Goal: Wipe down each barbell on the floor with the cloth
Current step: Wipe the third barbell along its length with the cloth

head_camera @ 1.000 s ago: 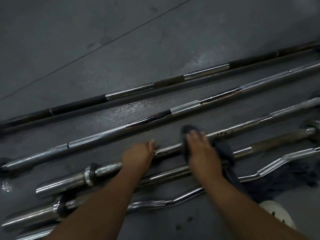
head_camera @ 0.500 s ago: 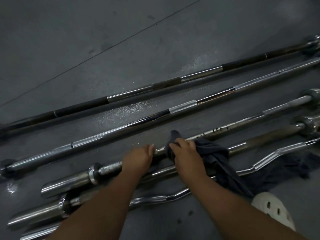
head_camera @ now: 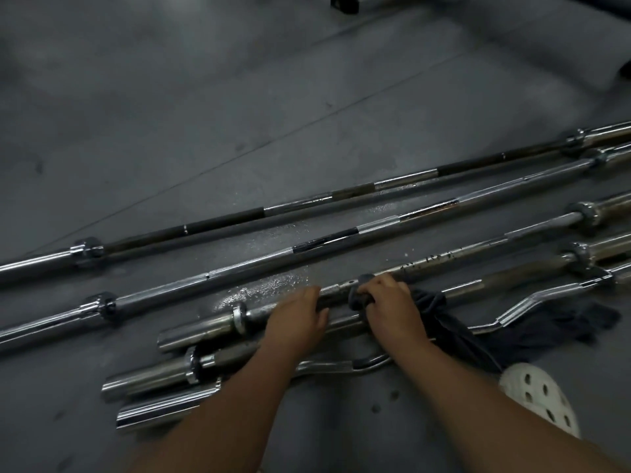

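The right hand (head_camera: 389, 300) is clenching its fingers (head_camera: 374, 290) on the dark grey cloth (head_camera: 432, 303) wrapped round the dull, scuffed steel barbell (head_camera: 440, 257), which is lying on the grey concrete floor (head_camera: 205, 131) between other chromed bars (head_camera: 246, 268). The left hand (head_camera: 297, 320) is grasping the same shaft just beside it. Recommended practice: cloth fully encircling the shaft, left hand stopping the smooth round bar rolling.

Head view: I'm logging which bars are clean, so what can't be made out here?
All in the head view:
- Gripped barbell: the stretch under the left hand, right hand and cloth is covered.
- Curl bar: parts are hidden behind both forearms and the cloth.
- All bars' right ends: cut off by the frame edge.
- Printed marks on the gripped barbell: too small to read.
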### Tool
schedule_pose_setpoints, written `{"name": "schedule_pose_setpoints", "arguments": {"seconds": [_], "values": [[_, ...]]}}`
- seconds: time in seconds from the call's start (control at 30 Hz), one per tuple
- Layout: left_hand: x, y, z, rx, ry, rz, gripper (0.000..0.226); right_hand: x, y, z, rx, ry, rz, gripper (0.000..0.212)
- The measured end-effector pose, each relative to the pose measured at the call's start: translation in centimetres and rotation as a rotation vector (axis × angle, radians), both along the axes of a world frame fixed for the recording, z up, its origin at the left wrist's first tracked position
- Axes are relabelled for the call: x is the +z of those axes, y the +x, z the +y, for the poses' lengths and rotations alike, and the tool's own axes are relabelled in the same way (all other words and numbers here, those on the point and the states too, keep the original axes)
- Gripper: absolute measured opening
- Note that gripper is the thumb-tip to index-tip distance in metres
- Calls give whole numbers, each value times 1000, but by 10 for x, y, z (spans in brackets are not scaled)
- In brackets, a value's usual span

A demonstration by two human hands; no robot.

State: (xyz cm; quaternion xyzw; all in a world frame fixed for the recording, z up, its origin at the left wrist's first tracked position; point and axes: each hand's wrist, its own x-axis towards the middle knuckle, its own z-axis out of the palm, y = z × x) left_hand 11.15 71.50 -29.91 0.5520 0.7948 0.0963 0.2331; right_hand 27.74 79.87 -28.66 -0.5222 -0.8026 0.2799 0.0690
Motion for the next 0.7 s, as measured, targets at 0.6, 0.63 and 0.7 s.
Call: {"name": "schedule_pose_setpoints", "arguments": {"seconds": [0.6, 0.63, 0.7], "values": [[128, -11, -118, 131, 256, 75, 52, 152, -38, -117, 191, 408, 309, 44], [135, -9, -122, 148, 285, 65, 51, 156, -37, -122, 207, 417, 305, 44], [143, -5, -127, 175, 329, 58, 55, 161, -33, -129, 228, 424, 289, 45]]}}
